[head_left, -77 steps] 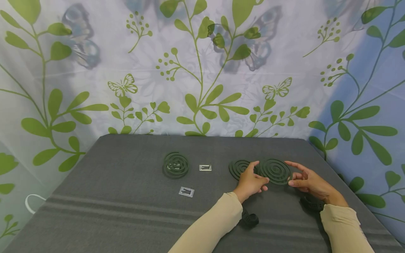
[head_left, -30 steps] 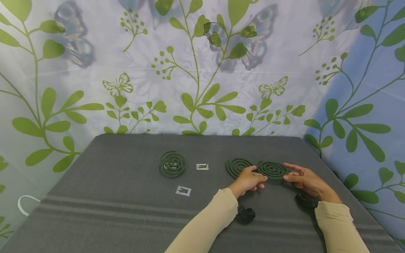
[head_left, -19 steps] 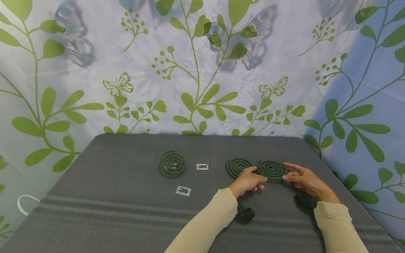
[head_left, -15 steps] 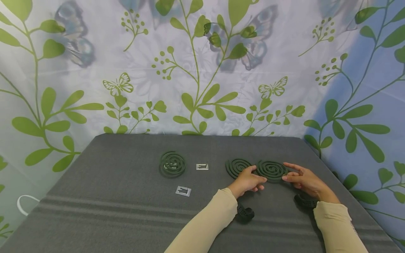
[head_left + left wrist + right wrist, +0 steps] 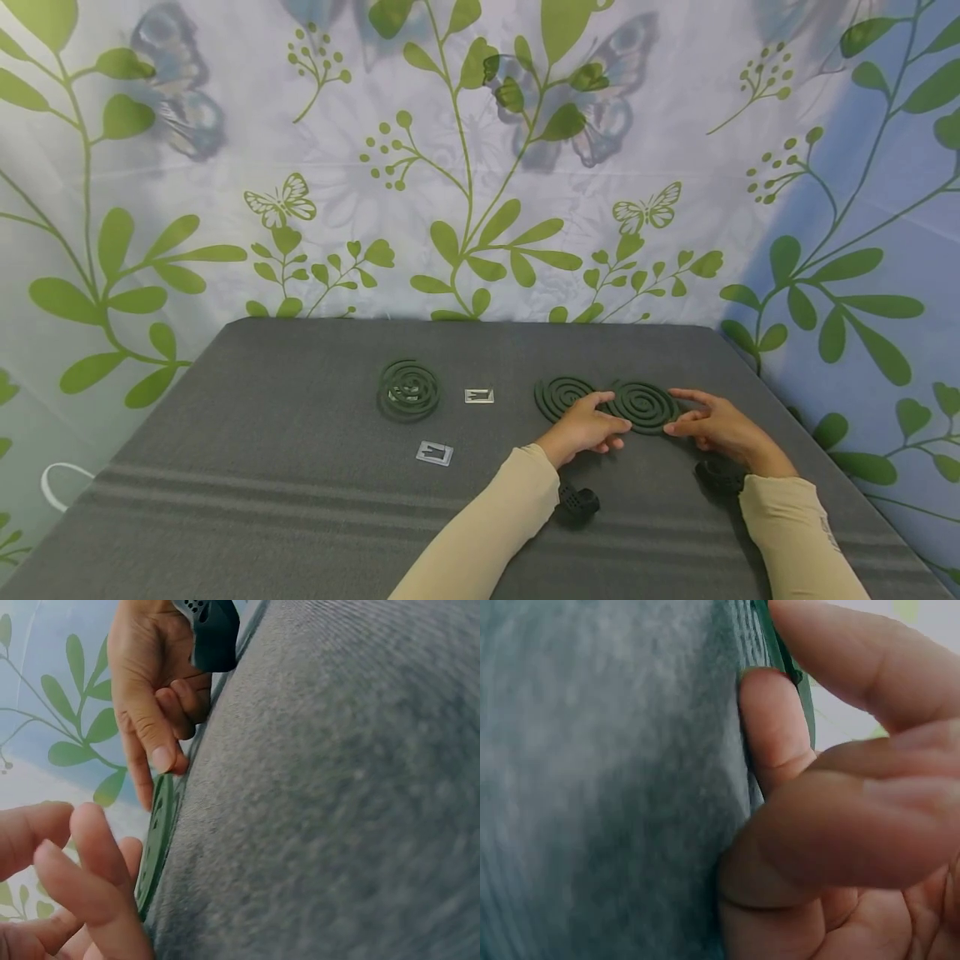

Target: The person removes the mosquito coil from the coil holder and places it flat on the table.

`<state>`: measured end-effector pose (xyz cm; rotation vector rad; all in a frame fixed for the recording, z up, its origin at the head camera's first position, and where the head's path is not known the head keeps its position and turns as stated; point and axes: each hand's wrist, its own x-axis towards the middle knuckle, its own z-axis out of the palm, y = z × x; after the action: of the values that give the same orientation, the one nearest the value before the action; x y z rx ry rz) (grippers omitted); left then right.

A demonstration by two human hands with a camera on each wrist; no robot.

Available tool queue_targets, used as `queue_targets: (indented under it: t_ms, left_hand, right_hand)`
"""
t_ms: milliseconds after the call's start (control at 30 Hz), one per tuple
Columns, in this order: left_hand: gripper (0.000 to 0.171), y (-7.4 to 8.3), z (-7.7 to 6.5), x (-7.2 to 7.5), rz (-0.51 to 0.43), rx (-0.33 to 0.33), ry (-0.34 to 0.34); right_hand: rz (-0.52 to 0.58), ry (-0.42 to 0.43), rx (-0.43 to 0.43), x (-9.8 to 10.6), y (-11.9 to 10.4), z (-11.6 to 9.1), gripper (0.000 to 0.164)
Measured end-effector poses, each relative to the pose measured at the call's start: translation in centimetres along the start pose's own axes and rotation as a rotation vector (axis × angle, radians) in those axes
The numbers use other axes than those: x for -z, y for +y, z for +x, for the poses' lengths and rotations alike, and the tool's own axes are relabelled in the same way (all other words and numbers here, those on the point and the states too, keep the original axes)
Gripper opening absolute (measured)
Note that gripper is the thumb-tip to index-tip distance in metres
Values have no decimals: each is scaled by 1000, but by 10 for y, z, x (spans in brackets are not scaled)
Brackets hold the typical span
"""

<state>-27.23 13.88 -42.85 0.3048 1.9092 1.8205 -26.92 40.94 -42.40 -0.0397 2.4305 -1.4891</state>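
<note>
A dark green mosquito coil lies low and flat between both hands. The left hand holds its left side, thumb and index finger at the rim. Opposite, the right hand spans the right rim with thumb and index finger; in the right wrist view its thumb overlaps the coil's edge. A second coil sits just left of the first, partly hidden behind the left hand. Further left, another coil shows a metal stand in its middle. In the left wrist view the held coil appears nearly edge-on.
Two flat metal coil stands, one farther back and one nearer, lie on the grey cloth-covered table. Dark wrist mounts hang below both wrists. A leaf-patterned curtain closes off the back.
The coil between the hands was raised and tilted towards the head camera; it has come down flat beside the second coil. Lately coil and hands have shifted slightly left.
</note>
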Motion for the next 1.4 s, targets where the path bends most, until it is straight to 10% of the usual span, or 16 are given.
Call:
queue_targets:
  t_ms: [333,700,1400]
  left_hand:
    - [53,11,-1,16,86,-59,-43]
    - [53,29,-7,39,146,-136,-104]
    - [52,53,-17,57,326,-235,-157]
  right_hand:
    - [-92,58,-30,5,-4,-2,82]
    - [60,105,154,9,-6,-6,39]
    - [79,126,388,-15,-38,-9,39]
